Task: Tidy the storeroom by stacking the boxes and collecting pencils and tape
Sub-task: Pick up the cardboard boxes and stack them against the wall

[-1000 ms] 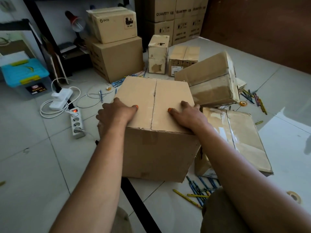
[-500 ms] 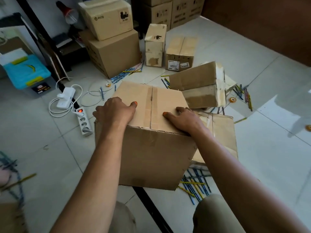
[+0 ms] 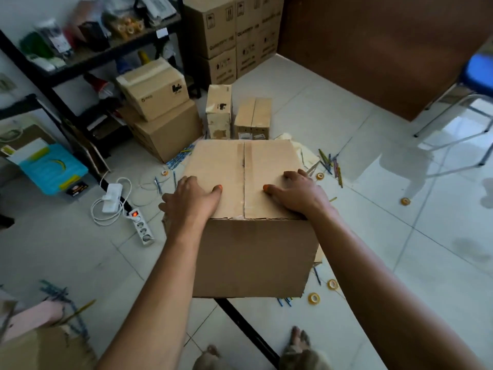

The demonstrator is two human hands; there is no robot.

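You gripped a matt brown cardboard box point(image 3: 250, 182) taped along its seam, above glossy white floor tiles point(image 3: 400, 263) and a white plastic power strip point(image 3: 142, 228).

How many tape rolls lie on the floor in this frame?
5 tape rolls: one left of the held box, one right of it, one farther right, two near its bottom right corner. The box may hide others.
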